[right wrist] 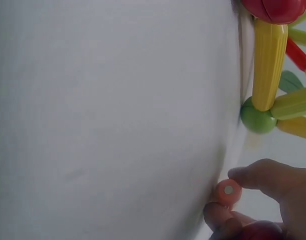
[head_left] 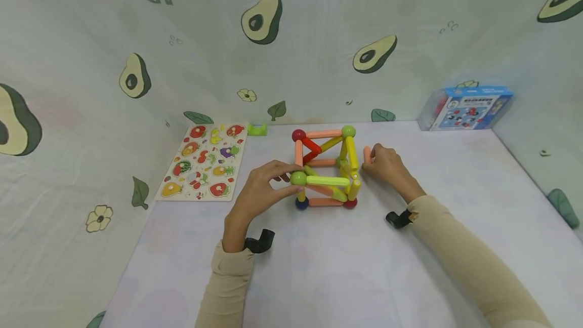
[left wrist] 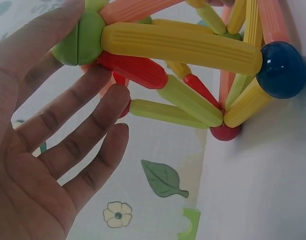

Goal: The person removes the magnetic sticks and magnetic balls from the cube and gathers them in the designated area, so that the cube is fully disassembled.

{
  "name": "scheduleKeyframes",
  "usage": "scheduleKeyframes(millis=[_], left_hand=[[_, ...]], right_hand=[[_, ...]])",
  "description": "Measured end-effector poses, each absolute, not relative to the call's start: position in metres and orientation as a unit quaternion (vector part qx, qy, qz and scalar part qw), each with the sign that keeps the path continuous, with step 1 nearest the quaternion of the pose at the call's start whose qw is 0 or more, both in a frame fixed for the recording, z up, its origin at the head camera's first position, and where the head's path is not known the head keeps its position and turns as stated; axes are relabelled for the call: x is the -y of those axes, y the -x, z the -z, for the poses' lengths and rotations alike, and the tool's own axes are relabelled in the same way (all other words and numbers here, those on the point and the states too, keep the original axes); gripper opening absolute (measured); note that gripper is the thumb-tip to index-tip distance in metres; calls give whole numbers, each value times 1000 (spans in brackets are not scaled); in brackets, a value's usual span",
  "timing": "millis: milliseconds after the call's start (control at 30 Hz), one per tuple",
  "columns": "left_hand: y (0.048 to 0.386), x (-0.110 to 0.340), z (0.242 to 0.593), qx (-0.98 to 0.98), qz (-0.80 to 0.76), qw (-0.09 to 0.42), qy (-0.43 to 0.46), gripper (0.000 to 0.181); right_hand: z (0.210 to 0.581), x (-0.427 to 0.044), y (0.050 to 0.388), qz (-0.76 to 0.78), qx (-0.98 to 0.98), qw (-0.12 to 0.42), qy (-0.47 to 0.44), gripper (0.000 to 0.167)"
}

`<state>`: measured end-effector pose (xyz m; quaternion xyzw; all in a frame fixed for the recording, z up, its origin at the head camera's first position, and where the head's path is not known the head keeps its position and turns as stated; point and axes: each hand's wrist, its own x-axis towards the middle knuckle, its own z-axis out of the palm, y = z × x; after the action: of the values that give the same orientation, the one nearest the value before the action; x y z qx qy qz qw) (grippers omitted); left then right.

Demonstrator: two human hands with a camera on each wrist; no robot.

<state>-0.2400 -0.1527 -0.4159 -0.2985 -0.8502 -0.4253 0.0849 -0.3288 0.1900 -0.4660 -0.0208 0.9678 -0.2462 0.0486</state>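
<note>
A box-like frame of magnetic rods and balls (head_left: 328, 181) stands on the table, in salmon, yellow, green and red. My left hand (head_left: 263, 191) pinches the green ball (head_left: 298, 178) at its upper front left corner between thumb and fingers. The left wrist view shows a yellow rod (left wrist: 183, 47) running from that ball down to a dark blue ball (left wrist: 282, 70). To the right of the frame, my right hand (head_left: 387, 166) pinches a salmon magnetic rod (right wrist: 228, 192), apart from the frame. A red ball (right wrist: 262, 231) shows partly beneath that hand in the right wrist view.
At the back left lies a fruit-picture board (head_left: 200, 166), with a small green piece (head_left: 257, 130) beside its top corner. A blue and white toy box (head_left: 471, 109) stands at the back right. Avocado-printed cloth (head_left: 314, 65) hangs behind the table.
</note>
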Motion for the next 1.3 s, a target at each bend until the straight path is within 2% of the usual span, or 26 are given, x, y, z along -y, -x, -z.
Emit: scheduleKeyframes(millis=[200, 267, 433, 767, 933, 1100, 1300], left_hand=[[240, 154, 416, 853, 423, 79, 294, 46], [241, 154, 416, 854, 424, 76, 293, 45], [242, 153, 415, 858, 419, 74, 289, 45], [240, 153, 415, 863, 413, 68, 283, 45], [237, 152, 418, 863, 415, 67, 281, 45], [236, 153, 419, 860, 417, 74, 284, 46], [240, 153, 418, 860, 415, 77, 288, 47]], right_hand=[[459, -195, 320, 253, -965, 70, 21, 45], [454, -200, 318, 278, -958, 68, 25, 45], [441, -212, 321, 335, -939, 18, 78, 32], [418, -215, 341, 317, -938, -83, 112, 47], [424, -215, 355, 306, -941, -64, 129, 41], [432, -216, 355, 291, -947, -36, 128, 42], [437, -217, 359, 287, -949, -43, 125, 43]])
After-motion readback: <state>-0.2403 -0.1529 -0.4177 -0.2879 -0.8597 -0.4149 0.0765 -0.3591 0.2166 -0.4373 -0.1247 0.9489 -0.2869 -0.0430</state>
